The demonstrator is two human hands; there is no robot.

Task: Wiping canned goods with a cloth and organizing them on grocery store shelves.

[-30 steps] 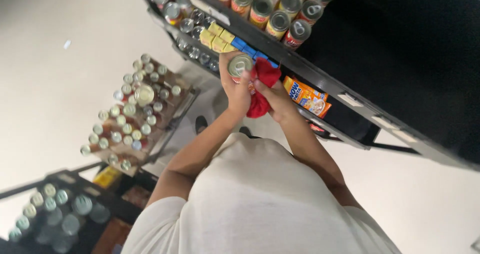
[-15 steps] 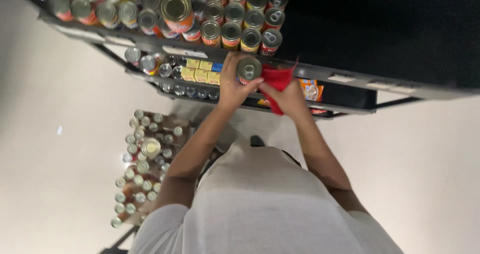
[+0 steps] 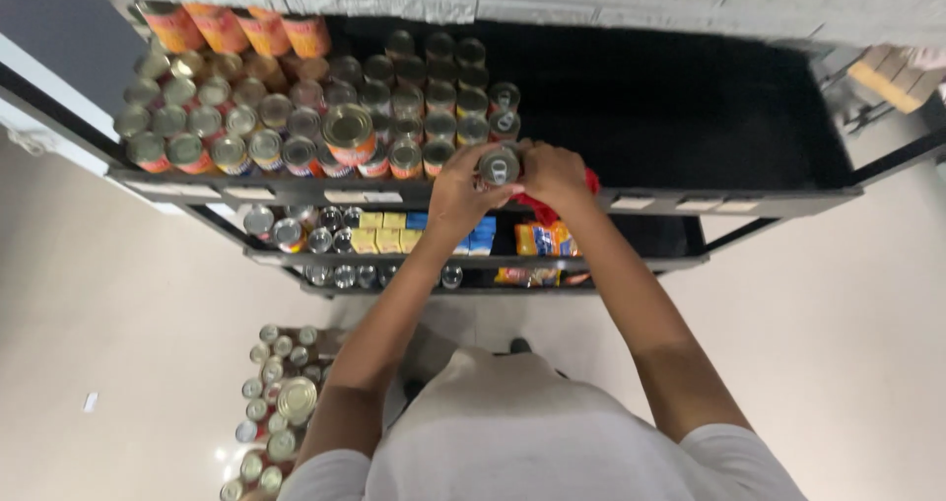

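I look straight down over a black shelf unit. My left hand (image 3: 461, 188) and my right hand (image 3: 554, 174) both grip one metal can (image 3: 499, 165) with a silver lid, held at the front edge of the top shelf (image 3: 650, 203), next to the rows of cans (image 3: 296, 117) standing there. A red cloth (image 3: 552, 208) is bunched under my right hand. The right half of the top shelf is bare and dark.
Lower shelves hold more cans (image 3: 315, 240), yellow and blue boxes (image 3: 394, 230) and orange packets (image 3: 542, 240). A tray of several cans (image 3: 281, 407) sits on the pale floor at lower left. A grey wall runs along the top.
The view has swung up and over the shelf. Both hands have carried the can and the red cloth from in front of the lower shelves up to the top shelf's front edge.
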